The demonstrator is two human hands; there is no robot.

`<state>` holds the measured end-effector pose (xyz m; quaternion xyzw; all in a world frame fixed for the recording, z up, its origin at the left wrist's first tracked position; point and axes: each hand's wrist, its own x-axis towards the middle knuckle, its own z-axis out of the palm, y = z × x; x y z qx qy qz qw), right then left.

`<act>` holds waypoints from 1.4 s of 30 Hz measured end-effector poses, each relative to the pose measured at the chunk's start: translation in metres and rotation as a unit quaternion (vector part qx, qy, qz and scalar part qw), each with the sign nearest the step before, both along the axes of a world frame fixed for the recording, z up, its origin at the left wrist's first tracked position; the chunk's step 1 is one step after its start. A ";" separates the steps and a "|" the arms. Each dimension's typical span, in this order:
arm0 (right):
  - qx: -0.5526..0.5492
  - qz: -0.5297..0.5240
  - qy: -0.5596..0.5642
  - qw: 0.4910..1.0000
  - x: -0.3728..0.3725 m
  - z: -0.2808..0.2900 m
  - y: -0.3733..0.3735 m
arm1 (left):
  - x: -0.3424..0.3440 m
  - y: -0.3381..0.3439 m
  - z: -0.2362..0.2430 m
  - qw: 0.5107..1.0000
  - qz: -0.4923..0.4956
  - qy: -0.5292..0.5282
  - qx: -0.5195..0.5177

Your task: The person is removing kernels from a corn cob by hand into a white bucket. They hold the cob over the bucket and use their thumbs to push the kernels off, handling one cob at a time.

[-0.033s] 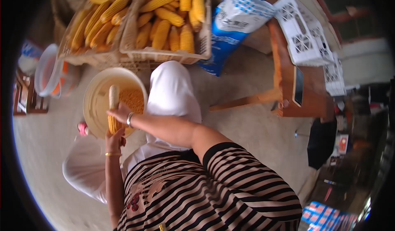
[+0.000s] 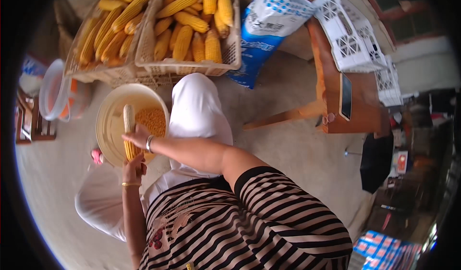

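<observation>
My left hand (image 2: 134,168) is closed around the lower end of a corn cob (image 2: 129,118), held over a cream-coloured bucket (image 2: 106,126). The cob's upper part is pale and stripped of kernels; yellow kernels still cover the lower part. My right hand (image 2: 139,136) grips the cob's middle from the right, its thumb side across the front. Loose yellow kernels (image 2: 152,121) lie in the bucket. Part of the cob is hidden behind my fingers.
Beyond the bucket stand two plastic crates (image 2: 187,64) of corn cobs, with a blue-and-white sack (image 2: 261,39) beside them. A wooden bench (image 2: 357,116) at right bears a phone (image 2: 345,96) and white crates (image 2: 353,46). A clear tub (image 2: 54,90) stands at left.
The whole view has shifted slightly. Against the bucket, the cob's bare top tilts a little more to the left; both hands keep their hold on it.
</observation>
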<state>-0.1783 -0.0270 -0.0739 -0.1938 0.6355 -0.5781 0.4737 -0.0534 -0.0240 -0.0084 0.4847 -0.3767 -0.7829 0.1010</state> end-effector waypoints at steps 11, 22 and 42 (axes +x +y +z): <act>-0.133 0.021 -0.177 0.975 0.005 0.031 0.008 | 0.000 -0.004 0.016 0.997 -0.023 -0.080 0.002; -0.021 -0.045 -0.237 0.970 0.001 0.011 0.001 | -0.019 0.008 -0.003 0.934 -0.083 -0.176 -0.301; 0.174 0.012 0.026 0.984 -0.015 0.034 0.004 | -0.028 0.012 0.008 0.746 -0.227 -0.401 -0.480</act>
